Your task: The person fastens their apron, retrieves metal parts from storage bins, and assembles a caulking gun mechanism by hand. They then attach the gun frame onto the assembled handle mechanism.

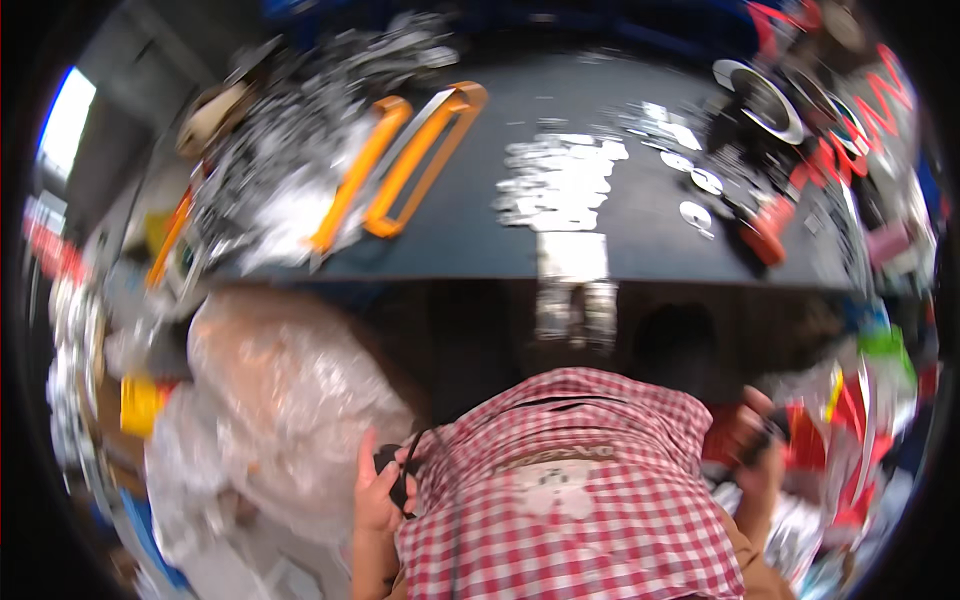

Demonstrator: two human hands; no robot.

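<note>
Down by the left side of the checked apron, my left hand (pixel 375 490) is closed around a small black object (pixel 392 468), whose kind I cannot make out. A thin black cord (pixel 412 455) runs beside it. My right hand (pixel 755 450), smeared by motion, is raised at the apron's right side with its fingers against another small black object (pixel 772 434). Both hands are below the dark worktable's front edge and apart from the things on it. The red and white checked apron (pixel 570 530) covers my front between them.
On the dark worktable (pixel 450 240) lie a heap of silvery metal parts (pixel 285 180), orange frame-like pieces (pixel 425 160), rows of shiny flat parts (pixel 560 180) and a red-handled tool (pixel 768 232). A large clear plastic bag (pixel 290 390) stands left; red and white packaging (pixel 850 450) lies right.
</note>
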